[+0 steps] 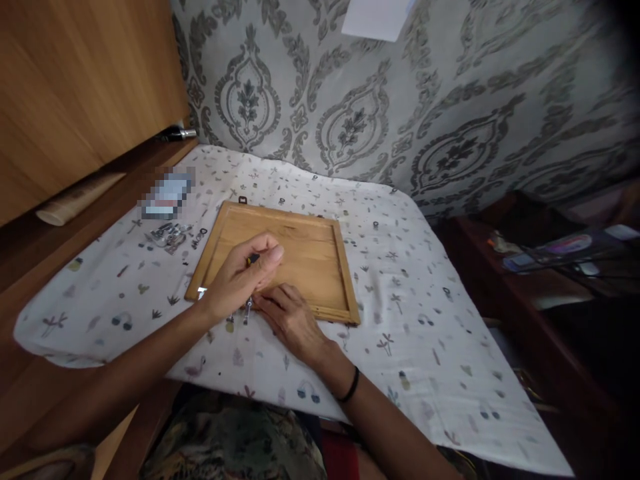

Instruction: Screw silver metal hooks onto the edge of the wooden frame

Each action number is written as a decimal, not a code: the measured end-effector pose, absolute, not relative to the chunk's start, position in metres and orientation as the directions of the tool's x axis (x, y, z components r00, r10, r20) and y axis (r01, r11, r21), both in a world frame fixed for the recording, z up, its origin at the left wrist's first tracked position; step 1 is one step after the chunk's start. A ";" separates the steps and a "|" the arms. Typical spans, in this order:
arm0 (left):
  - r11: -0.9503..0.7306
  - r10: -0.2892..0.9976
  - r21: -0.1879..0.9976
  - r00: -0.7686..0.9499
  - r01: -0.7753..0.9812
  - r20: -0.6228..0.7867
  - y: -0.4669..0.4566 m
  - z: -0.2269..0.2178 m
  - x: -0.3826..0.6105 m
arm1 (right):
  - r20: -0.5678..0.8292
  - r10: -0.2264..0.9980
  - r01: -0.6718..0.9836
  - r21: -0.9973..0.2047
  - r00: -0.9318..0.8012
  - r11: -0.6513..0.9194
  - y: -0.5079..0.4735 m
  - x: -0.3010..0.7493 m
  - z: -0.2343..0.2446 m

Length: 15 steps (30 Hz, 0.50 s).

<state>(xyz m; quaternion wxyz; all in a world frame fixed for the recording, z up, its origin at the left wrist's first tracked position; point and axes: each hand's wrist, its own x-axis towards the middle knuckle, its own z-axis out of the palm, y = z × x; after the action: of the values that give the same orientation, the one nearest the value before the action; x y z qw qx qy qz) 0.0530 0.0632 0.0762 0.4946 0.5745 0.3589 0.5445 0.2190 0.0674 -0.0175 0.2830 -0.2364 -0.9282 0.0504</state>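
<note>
A shallow wooden tray-like panel (300, 233) with a raised rim lies on the patterned white cloth. My left hand (245, 273) is closed over its near left part, wrapped round a screwdriver (253, 259). Only the black and yellow end of the handle shows; the shaft is hidden. Beside it, my right hand (290, 317) has its fingers bent together at the panel's near edge. Its fingertips press at a small silvery metal fitting (247, 310), which sticks out past the rim toward me.
Left of the panel lie a pile of small metal parts in clear plastic (170, 235) and a dark fitting (200, 237). A blurred-out flat object (167, 193) is behind them. A wooden cabinet (90, 87) borders the left, a patterned wall (310, 80) the back.
</note>
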 end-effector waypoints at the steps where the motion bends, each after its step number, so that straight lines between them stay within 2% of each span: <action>1: -0.271 0.955 0.958 0.099 -0.097 0.280 0.061 0.075 0.054 | 0.505 0.463 0.410 -0.219 -0.729 0.885 0.068 0.219 -0.017; 4: -0.317 0.947 0.948 -0.068 -0.036 0.314 0.056 0.069 0.056 | 0.527 0.444 0.401 -0.201 -0.725 0.893 0.068 0.219 -0.018; 7: -0.343 0.929 0.938 -0.169 -0.059 0.329 0.056 0.066 0.058 | 0.528 0.445 0.399 -0.206 -0.723 0.893 0.068 0.219 -0.018; 15: -0.361 0.930 0.914 -0.145 -0.186 0.337 0.056 0.064 0.065 | 0.488 0.459 0.421 -0.192 -0.743 0.886 0.068 0.219 -0.017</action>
<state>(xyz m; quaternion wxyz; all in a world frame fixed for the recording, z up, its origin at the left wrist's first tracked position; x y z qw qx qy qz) 0.0648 0.0562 0.0640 0.4243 0.4975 0.3738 0.6579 0.2189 0.0680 -0.0166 0.2704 -0.2358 -0.9328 0.0348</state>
